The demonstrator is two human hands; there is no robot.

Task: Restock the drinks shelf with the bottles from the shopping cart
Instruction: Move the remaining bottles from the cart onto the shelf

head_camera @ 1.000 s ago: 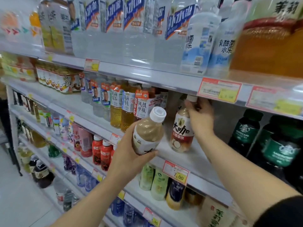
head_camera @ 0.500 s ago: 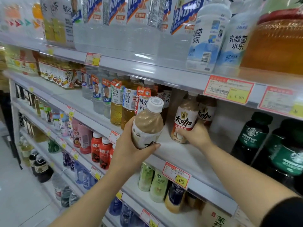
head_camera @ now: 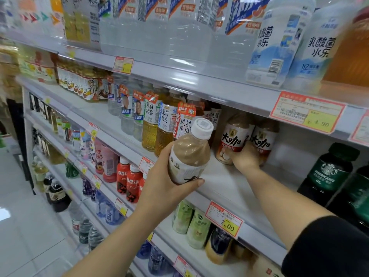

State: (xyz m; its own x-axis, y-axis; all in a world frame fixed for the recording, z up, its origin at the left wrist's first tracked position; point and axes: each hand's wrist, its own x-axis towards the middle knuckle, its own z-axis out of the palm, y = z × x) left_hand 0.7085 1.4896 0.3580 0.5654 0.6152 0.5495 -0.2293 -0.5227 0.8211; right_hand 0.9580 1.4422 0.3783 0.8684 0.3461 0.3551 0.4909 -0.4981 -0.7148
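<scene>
Beige drink: the milk-tea bottle (head_camera: 188,154), with a white cap and a white label, is tilted with its cap toward the far right. It is held in the air just in front of the middle shelf (head_camera: 225,184) and does not touch the board.
Left hand: the left hand (head_camera: 165,182) clasps the lower half of the milk-tea bottle, with the thumb lying across the near side of the label.
Right hand: the right hand (head_camera: 244,158) reaches onto the middle shelf and grips the base of the red-label bottle (head_camera: 233,136), with the thumb on its front.
Red-label bottle: it stands upright far back on the board and holds the same beige drink.
Twin bottle: the twin bottle (head_camera: 263,140) stands just right of it; whether the two touch cannot be told.
Left neighbours: amber tea bottles (head_camera: 150,120) stand in a row, with clear bottles further left.
Right neighbours: dark green coffee bottles (head_camera: 329,172) stand well apart from the hands.
Shelf above: large water bottles (head_camera: 155,31) stand there, with white-and-blue bottles (head_camera: 279,41) to their right.
Shelf edge below: a price tag (head_camera: 224,218) marked 7.00 hangs above pale green bottles (head_camera: 191,222).
Near right: a black sleeve (head_camera: 329,246) covers the right arm.
</scene>
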